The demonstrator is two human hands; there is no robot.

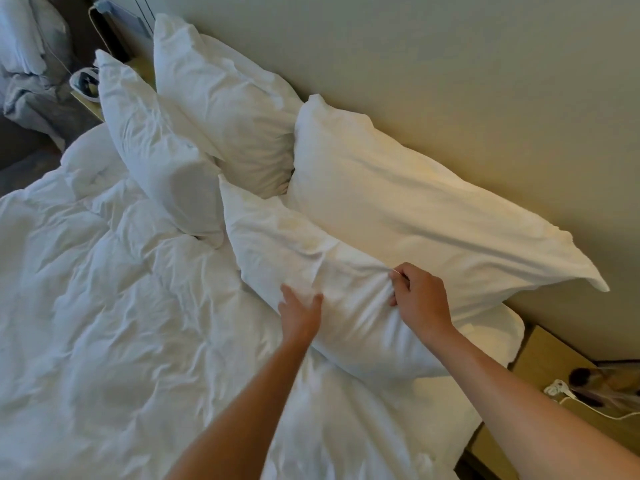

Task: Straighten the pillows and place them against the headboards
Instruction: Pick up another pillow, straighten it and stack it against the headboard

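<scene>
Several white pillows lie at the head of the bed. The nearest front pillow lies in front of a larger back pillow that leans on the beige headboard wall. My right hand pinches a fold of the front pillow's cover at its top edge. My left hand presses on the same pillow's near side with fingers spread. Further left, another front pillow leans against a second back pillow standing at the wall.
A rumpled white duvet covers the bed at left and below. A wooden nightstand with a white cable stands at lower right. Another nightstand with a small object and a second bed's bedding are at upper left.
</scene>
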